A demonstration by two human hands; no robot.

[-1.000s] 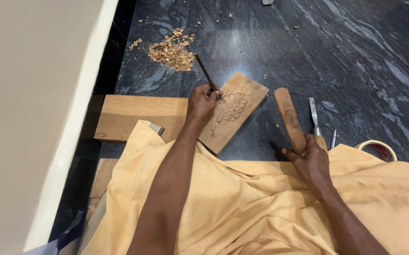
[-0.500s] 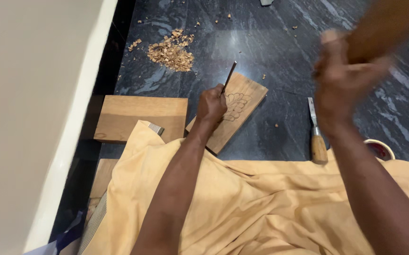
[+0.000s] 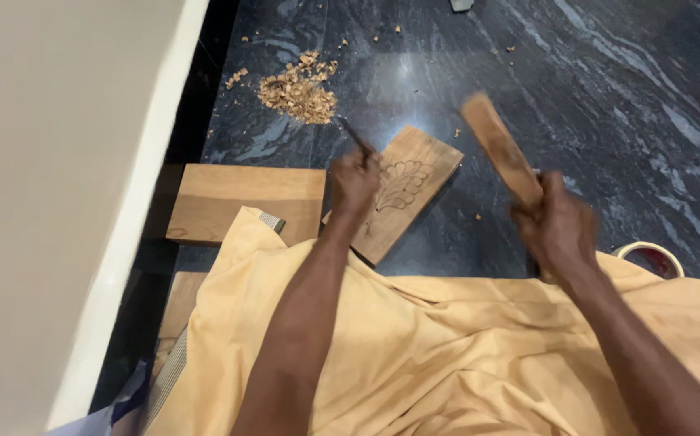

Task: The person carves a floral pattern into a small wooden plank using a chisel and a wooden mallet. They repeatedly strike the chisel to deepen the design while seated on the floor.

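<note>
Two fists work: left hand (image 3: pixel 355 179) grips a thin chisel (image 3: pixel 355 136) on the stiff carved board (image 3: pixel 405 187); right hand (image 3: pixel 556 228) clasps a wooden mallet (image 3: pixel 499 148) low on its handle.

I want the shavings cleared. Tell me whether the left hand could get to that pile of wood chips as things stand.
Probably yes, but not freely. The left hand is closed around a chisel on the carved board; the wood chips lie just beyond on bare dark floor, nothing between. It would have to put down the chisel first.

Left hand (image 3: pixel 355 179) fisted, arm extended; right hand (image 3: pixel 557 226) clenched, raised.
</note>
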